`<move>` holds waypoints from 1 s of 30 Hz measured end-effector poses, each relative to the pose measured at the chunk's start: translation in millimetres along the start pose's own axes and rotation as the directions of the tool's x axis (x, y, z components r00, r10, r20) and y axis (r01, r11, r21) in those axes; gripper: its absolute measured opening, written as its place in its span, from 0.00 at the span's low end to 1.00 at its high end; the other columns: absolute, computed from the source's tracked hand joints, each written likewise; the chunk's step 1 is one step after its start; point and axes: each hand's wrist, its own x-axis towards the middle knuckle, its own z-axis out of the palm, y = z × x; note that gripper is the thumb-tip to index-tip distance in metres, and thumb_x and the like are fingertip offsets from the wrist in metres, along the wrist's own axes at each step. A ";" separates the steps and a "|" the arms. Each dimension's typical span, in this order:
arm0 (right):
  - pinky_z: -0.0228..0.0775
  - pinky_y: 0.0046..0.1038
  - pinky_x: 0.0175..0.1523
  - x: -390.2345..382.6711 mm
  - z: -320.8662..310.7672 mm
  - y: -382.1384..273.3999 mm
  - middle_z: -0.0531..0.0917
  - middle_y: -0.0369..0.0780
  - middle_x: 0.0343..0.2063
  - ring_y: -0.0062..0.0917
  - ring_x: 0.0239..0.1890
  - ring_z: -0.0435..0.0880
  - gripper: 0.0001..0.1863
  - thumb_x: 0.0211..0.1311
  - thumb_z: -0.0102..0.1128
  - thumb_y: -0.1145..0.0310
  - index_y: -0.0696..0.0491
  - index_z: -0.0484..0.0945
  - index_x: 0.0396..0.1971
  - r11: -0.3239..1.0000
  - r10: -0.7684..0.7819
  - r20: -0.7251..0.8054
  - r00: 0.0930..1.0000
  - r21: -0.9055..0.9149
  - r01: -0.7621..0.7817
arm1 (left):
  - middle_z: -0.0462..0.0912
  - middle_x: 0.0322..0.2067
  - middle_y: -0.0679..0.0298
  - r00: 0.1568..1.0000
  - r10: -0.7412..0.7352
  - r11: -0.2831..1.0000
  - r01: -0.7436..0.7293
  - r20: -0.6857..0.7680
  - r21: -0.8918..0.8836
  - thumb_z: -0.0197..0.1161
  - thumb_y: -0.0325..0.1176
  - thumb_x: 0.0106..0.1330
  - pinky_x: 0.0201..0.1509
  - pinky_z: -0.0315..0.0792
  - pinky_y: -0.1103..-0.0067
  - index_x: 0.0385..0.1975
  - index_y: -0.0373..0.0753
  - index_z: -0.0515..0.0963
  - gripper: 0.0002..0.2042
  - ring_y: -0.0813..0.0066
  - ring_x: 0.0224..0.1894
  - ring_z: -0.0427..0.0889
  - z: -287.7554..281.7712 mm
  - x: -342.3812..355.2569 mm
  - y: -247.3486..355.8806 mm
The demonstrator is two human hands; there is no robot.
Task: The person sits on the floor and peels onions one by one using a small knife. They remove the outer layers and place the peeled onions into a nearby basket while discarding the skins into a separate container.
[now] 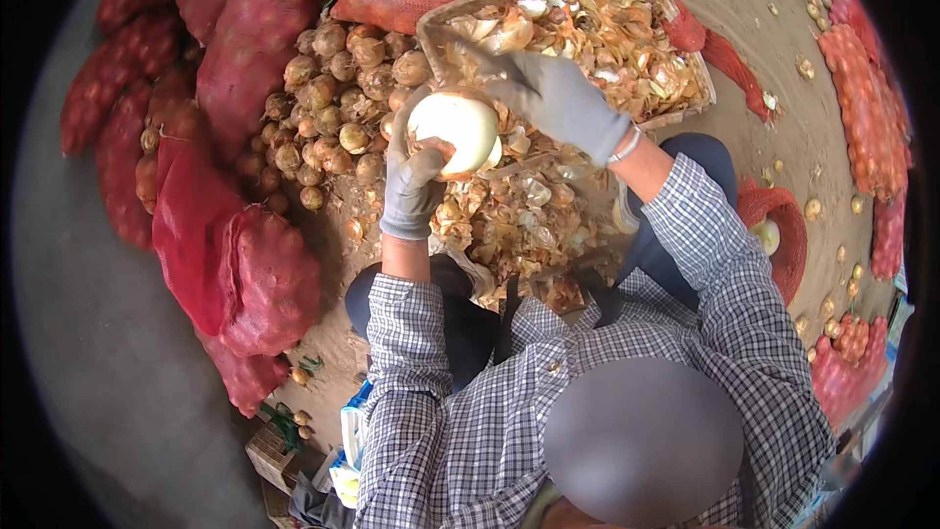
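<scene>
My left hand (413, 191), in a grey glove, grips a large onion (452, 132). Most of the onion shows pale, bare flesh, with brown skin left along its upper edge and near my thumb. Just to the right of it is my right hand (563, 103), gloved in grey too. Its fingers are smeared by motion, and a dark blur beside them is too indistinct to name. Below both hands lies a heap of loose onion skins (524, 220). Unpeeled onions (333, 88) are piled to the left, close to my left hand.
A rectangular crate (700, 88) full of onion skins stands beyond my right hand. Red mesh sacks of onions (240, 59) line the left and far sides, with more sacks (862, 98) at the right. A red net (788, 255) with a pale onion inside lies beside my right knee.
</scene>
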 end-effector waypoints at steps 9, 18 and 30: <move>0.78 0.38 0.37 -19.0 -1.7 3.1 0.81 0.42 0.33 0.39 0.33 0.84 0.23 0.68 0.55 0.60 0.33 0.74 0.62 0.816 -0.105 0.180 0.978 -0.546 0.188 | 0.83 0.39 0.57 0.999 0.030 0.998 -0.028 -0.024 0.050 0.66 0.26 0.50 0.49 0.80 0.74 0.68 0.29 0.59 0.40 0.71 0.38 0.84 -12.4 0.5 3.7; 0.75 0.21 0.29 -14.7 -2.5 5.9 0.87 0.38 0.34 0.16 0.24 0.83 0.15 0.65 0.67 0.65 0.57 0.82 0.47 0.847 0.236 0.132 0.963 0.458 -0.270 | 0.76 0.55 0.54 0.999 -0.038 0.961 0.027 0.034 0.276 0.69 0.26 0.37 0.56 0.77 0.76 0.68 0.29 0.60 0.49 0.67 0.52 0.81 9.3 1.2 15.6; 0.75 0.35 0.39 -14.1 13.5 -2.4 0.84 0.50 0.30 0.37 0.34 0.85 0.16 0.67 0.60 0.62 0.63 0.80 0.36 0.989 0.069 0.005 0.998 -0.130 -0.068 | 0.72 0.59 0.51 0.989 -0.067 0.948 0.023 0.130 0.318 0.82 0.28 0.29 0.65 0.73 0.69 0.72 0.35 0.52 0.62 0.62 0.60 0.76 13.4 -4.4 6.4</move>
